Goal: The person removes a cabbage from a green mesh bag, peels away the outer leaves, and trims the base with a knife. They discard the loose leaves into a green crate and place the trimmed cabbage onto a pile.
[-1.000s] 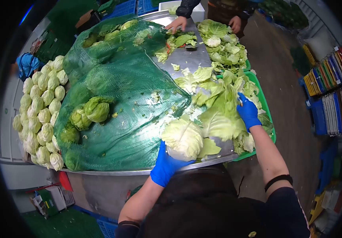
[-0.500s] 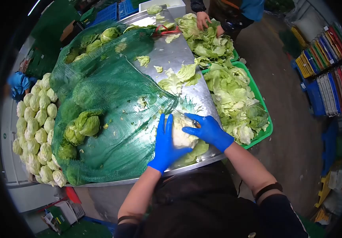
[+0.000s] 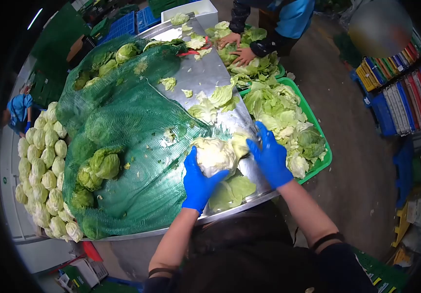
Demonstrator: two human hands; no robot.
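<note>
A pale, partly stripped lettuce head (image 3: 215, 155) rests at the front of the metal table. My left hand (image 3: 198, 183), in a blue glove, wraps its left and near side, thumb along the bottom. On the other side, my gloved right hand (image 3: 272, 158) has its fingertips at a loose outer leaf (image 3: 240, 143) that peels away from the head. Whether anything else is in that palm is hidden. Under the head lies a flat green leaf (image 3: 235, 190). Green netting (image 3: 142, 166) with untrimmed heads (image 3: 105, 163) in it spreads to the left.
Green crates of leaves (image 3: 323, 132) stand along the table's right edge. A co-worker's hands (image 3: 242, 54) press into leaves at the far crate. Trimmed lettuce heads (image 3: 44, 168) are piled at the left. Another person (image 3: 20, 110) is behind them. Scraps (image 3: 203, 107) lie on the metal.
My right hand has moved right, away from the head, and a leaf now hangs between them. The head has tilted in my left hand. The co-worker's hands have shifted over the leaves.
</note>
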